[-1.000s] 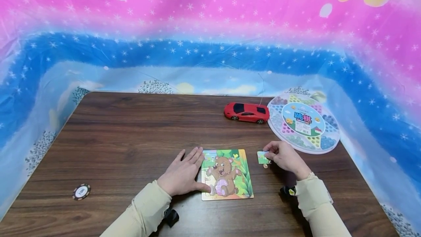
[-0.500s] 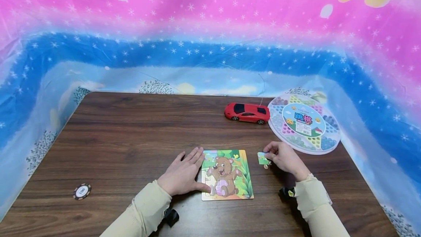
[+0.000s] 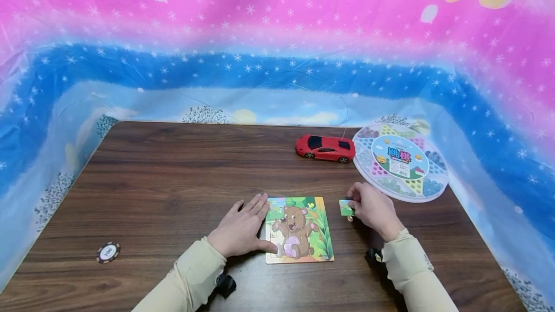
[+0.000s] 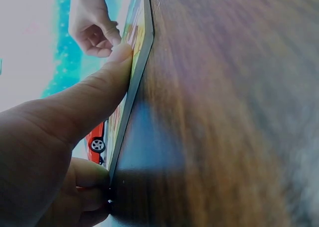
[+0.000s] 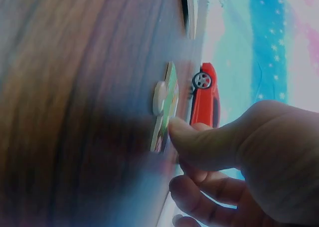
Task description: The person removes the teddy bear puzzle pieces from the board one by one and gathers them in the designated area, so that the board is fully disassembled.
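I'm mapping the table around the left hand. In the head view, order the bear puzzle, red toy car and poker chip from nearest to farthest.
1. Bear puzzle: under the left hand's thumb.
2. Red toy car: far side, right.
3. Poker chip: far left, near edge.

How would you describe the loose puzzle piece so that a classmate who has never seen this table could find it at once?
Start at the bear puzzle board near the front edge of the wooden table. Just right of it, the right hand pinches the small green puzzle piece. It lies apart from the board, far smaller than the red toy car behind.

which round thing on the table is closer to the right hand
The big chinese checkers board, just beyond the right hand; the small poker chip lies far left.
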`<state>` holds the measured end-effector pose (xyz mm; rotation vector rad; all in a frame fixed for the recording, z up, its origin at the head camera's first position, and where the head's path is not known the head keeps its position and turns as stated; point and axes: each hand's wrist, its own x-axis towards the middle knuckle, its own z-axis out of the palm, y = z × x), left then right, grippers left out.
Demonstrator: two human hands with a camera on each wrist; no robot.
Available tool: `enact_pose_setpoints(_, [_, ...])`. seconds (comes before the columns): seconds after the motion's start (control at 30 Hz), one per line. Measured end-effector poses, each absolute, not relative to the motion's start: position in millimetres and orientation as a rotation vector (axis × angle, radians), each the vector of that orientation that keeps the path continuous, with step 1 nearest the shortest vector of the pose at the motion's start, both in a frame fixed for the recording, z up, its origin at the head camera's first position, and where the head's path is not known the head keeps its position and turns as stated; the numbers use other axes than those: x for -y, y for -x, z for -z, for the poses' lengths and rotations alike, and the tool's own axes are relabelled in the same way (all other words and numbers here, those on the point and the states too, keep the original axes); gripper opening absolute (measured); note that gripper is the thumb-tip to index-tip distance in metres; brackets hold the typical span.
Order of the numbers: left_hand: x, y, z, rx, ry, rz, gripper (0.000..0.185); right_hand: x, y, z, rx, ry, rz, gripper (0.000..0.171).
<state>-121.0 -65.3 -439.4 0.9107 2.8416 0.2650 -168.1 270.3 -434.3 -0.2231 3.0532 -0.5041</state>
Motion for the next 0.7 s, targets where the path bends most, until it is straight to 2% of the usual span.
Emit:
enact_pose_setpoints(0.2, [65,121,440,-2.84,-0.909,-0.255,0.107,-265,163,433,-3.105,0.272,0.438,0.014])
enact_pose_setpoints(0.47, [65,121,438,-2.818,-0.89,-0.261,0.107,-256,161,426,-3.092,0.254,0.744,0.015])
enact_pose_setpoints(0.7, [65,120,438,-2.812,-0.887,-0.27,0.107,-232,155,421,-3.046,0.369,0.831,0.014])
